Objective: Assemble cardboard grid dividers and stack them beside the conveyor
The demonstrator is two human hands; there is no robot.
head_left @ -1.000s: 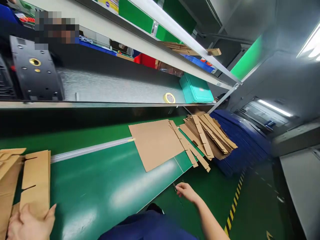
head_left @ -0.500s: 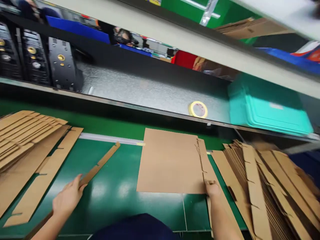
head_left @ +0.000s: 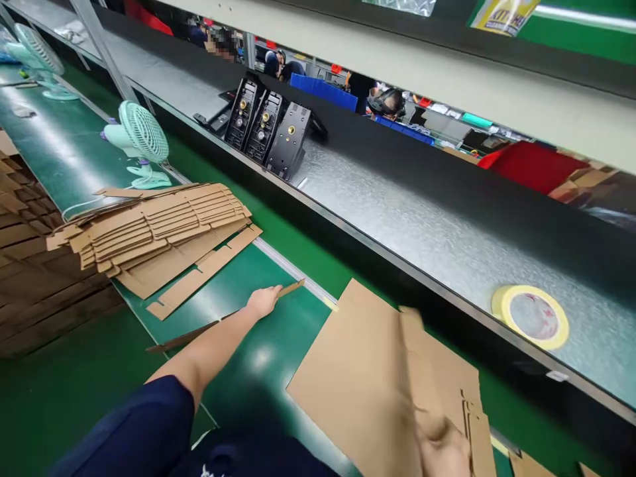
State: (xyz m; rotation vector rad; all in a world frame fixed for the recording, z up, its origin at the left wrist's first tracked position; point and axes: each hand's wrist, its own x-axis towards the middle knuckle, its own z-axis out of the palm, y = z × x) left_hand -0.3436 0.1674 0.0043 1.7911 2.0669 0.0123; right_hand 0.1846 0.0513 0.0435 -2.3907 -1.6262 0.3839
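My left hand [head_left: 264,301] is closed around a narrow slotted cardboard strip [head_left: 291,288], just above the green table left of a flat cardboard sheet [head_left: 342,377]. One end of the strip points toward the back edge, the other runs back under my forearm. My right hand [head_left: 444,447], smeared by motion, grips another cardboard strip [head_left: 417,351] raised over the sheet. More slotted strips [head_left: 481,440] lie by the sheet's right edge, partly hidden by that hand. A pile of slotted cardboard strips [head_left: 163,222] rests on the table to the left, with a single strip [head_left: 199,275] beside it.
Along the back runs a metal shelf [head_left: 397,238] bearing a yellow tape roll [head_left: 530,317] and black plastic parts [head_left: 268,126]. Mint-green fans [head_left: 142,136] stand far left on the table. Stacked cardboard [head_left: 44,278] is at the left floor. Other people work beyond the shelf.
The view has swung left, bringing the fans and floor stack in. My right hand has lifted a strip off the sheet's right side. My left hand still holds its strip.
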